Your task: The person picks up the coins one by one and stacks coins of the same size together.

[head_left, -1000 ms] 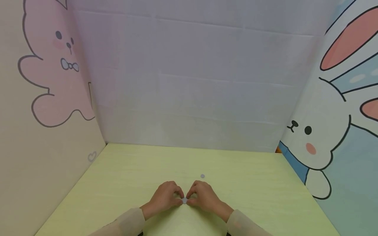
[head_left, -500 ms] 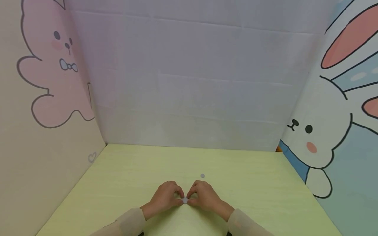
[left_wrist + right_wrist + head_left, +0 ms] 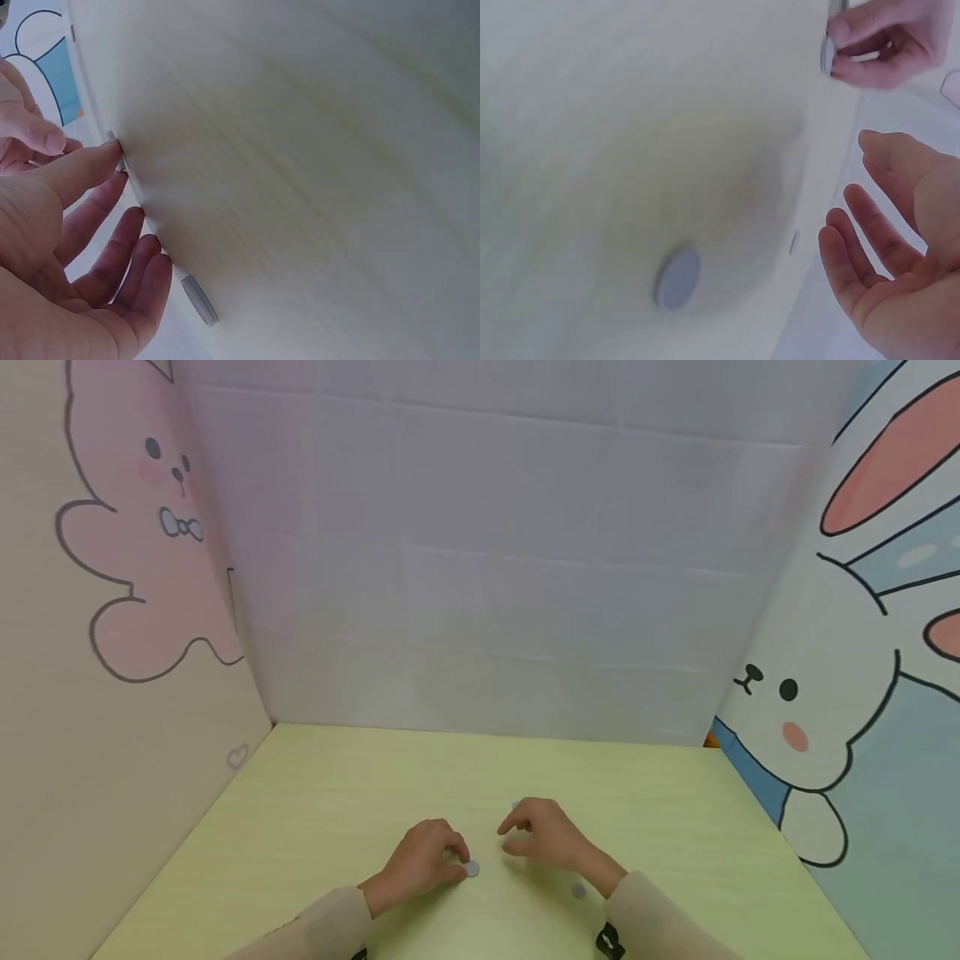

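In the head view, my left hand (image 3: 425, 860) pinches the left edge of a small flat grey disc (image 3: 472, 868) with thumb and forefinger, low at the tabletop. The right wrist view shows that same disc (image 3: 827, 57) beside the left fingertips. My right hand (image 3: 546, 835) is to the right, fingers loosely bent and thumb apart, holding nothing. Below its wrist lies a second grey disc (image 3: 579, 891). A third disc (image 3: 516, 805) shows partly behind the right hand. Another disc (image 3: 199, 300), near the left hand in the left wrist view, is hidden in the head view.
The pale yellow-green tabletop (image 3: 375, 777) reaches back to a white sheet wall (image 3: 480, 568). Side walls stand close at both edges, with a pink cartoon animal (image 3: 161, 560) at left and a white rabbit (image 3: 810, 693) at right.
My right hand has let go of the pinched disc and moved right and away from me, uncovering one disc and partly covering the far one. My left hand stays on the pinched disc.
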The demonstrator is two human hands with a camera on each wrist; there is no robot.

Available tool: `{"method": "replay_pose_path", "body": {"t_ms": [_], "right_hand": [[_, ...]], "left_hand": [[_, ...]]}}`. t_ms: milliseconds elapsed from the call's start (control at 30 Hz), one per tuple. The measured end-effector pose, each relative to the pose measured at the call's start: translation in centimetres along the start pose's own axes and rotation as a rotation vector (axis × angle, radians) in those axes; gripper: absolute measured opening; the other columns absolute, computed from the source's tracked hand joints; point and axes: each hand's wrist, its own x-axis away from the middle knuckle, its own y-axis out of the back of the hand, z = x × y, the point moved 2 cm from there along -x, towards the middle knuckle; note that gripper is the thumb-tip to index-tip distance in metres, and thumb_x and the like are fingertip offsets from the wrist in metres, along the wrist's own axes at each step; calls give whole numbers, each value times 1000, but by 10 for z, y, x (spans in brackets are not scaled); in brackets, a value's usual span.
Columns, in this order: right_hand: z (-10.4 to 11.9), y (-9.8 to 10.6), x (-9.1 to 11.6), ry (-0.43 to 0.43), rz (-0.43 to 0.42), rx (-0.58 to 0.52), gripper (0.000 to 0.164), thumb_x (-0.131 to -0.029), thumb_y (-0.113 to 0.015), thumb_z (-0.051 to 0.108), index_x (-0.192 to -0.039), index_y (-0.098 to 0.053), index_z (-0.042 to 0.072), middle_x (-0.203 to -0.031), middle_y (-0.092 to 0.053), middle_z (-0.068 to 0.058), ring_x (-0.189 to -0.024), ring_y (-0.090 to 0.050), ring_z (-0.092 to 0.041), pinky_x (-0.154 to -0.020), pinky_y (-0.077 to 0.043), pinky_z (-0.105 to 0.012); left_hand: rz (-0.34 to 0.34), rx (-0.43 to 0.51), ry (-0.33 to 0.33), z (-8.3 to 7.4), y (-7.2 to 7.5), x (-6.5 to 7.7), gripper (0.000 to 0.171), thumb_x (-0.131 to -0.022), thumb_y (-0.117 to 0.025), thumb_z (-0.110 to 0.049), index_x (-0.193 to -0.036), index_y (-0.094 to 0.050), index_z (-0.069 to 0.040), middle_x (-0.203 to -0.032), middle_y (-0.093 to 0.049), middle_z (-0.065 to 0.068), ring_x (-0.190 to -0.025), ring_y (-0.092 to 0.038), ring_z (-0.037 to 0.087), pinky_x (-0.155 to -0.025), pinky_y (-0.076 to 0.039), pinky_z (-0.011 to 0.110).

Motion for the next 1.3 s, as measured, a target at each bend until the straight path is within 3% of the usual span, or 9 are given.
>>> {"method": "replay_pose_path", "body": {"t_ms": [167,433,1067,1300], "right_hand": [[-13,16,0,-19,-71,2,22,-93,-83,14,-114,-80,7,-110,-75,-7,-99,-70,-31,-86,-59,-41],[-37,22,-7,-85,-113,33,34,-91,-84,14,-123,-77,4,-117,-73,-14,-105,-67,-37,-86,-57,-47],[-58,8,-29,-152,-70,51,30,-89,-85,12,-118,-79,4,-110,-67,-11,-102,-61,-29,-88,-53,-50],[-60,5,-32,-153,-79,61,20,-90,-84,12,-109,-82,6,-110,-67,-10,-104,-63,-30,-92,-54,-53]], "left_hand": [[12,4,14,1,-2,0,11,-81,-93,-19,-85,-83,-19,-85,-68,-11,-79,-56,7,-73,-46,27],[5,0,21,1,-2,-2,11,-81,-93,-19,-85,-83,-21,-85,-69,-12,-81,-56,7,-75,-47,28],[11,0,24,0,-1,-3,11,-81,-94,-21,-85,-83,-21,-86,-68,-12,-81,-57,8,-74,-47,28],[9,27,26,1,0,-2,11,-81,-94,-20,-84,-83,-20,-85,-69,-11,-80,-57,9,-72,-46,27]]}}
